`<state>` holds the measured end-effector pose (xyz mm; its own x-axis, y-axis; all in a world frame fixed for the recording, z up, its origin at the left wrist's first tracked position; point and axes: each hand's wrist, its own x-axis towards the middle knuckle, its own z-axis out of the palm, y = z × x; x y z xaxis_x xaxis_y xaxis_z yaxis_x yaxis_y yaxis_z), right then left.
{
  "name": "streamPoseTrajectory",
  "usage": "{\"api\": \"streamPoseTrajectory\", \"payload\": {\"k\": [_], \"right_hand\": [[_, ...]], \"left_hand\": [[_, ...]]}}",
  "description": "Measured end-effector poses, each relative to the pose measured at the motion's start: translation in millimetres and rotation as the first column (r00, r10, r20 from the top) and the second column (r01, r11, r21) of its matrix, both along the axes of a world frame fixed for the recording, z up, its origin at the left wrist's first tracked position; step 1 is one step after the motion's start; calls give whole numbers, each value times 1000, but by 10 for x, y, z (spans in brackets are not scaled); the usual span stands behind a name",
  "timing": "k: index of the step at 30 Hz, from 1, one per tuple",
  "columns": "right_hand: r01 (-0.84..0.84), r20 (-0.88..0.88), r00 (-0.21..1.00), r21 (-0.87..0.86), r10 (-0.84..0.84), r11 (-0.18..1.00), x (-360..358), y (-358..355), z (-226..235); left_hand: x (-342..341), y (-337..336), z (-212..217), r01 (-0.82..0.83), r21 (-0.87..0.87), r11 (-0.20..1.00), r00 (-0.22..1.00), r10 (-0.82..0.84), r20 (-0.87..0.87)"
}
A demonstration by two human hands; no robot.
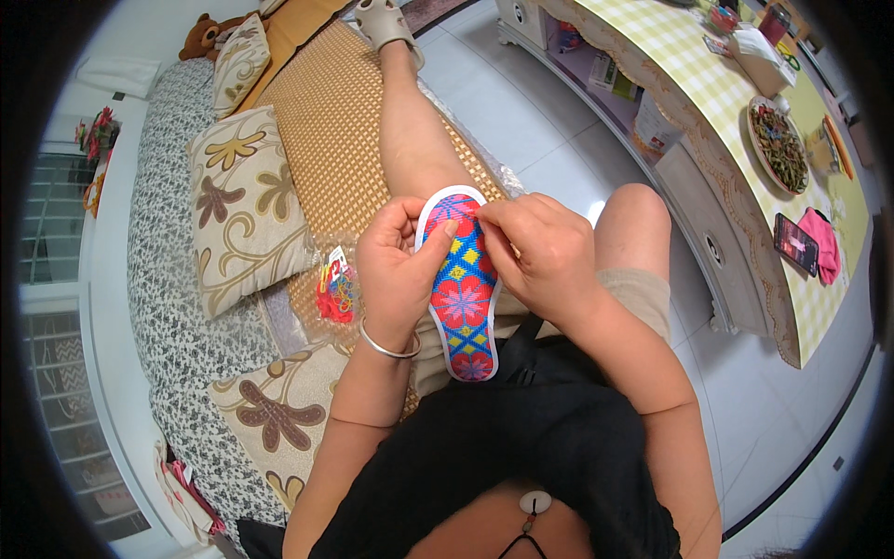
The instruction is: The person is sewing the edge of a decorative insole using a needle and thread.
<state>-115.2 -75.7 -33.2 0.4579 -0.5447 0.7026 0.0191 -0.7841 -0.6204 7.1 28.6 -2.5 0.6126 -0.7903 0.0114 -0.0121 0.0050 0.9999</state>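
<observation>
An embroidered insole (463,303) with a white rim lies over my lap, its stitched face up, patterned in pink and red flowers with blue and yellow. My left hand (396,265) grips its left edge near the far end, thumb pressed on the stitching. At the right edge of that same end, my right hand (543,252) is closed, thumb and forefinger pinched together against the rim. Whether a needle or thread is between those fingertips is too small to tell. Left of my left wrist rests a clear packet of coloured threads (337,291), mostly red.
I sit on a sofa with a woven mat (321,112) and patterned cushions (247,205). On the right stands a long cabinet under a checked cloth (670,47), bearing a plate of food (778,144), a phone (796,245), a pink cloth (823,244) and a tissue box (764,61).
</observation>
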Motion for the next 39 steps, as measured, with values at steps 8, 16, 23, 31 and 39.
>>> {"api": "streamPoseTrajectory", "payload": {"k": [8, 16, 23, 31, 39], "right_hand": [[31, -32, 999, -52, -33, 998, -3, 11, 23], [9, -96, 995, -96, -18, 995, 33, 37, 91], [72, -56, 996, -56, -75, 996, -31, 73, 95], [32, 99, 993, 297, -64, 954, -142, -73, 170], [-656, 760, 633, 626, 145, -421, -104, 0, -39]], "left_hand": [[-89, -21, 95, -26, 29, 999, 998, 25, 53], [-105, 13, 43, -85, 26, 996, 863, 60, 502], [-145, 13, 58, -76, -33, 997, 801, 81, 594], [-80, 85, 90, 27, -125, 992, 980, -2, 198], [7, 41, -84, 256, -279, 926, 964, -267, -2]]}}
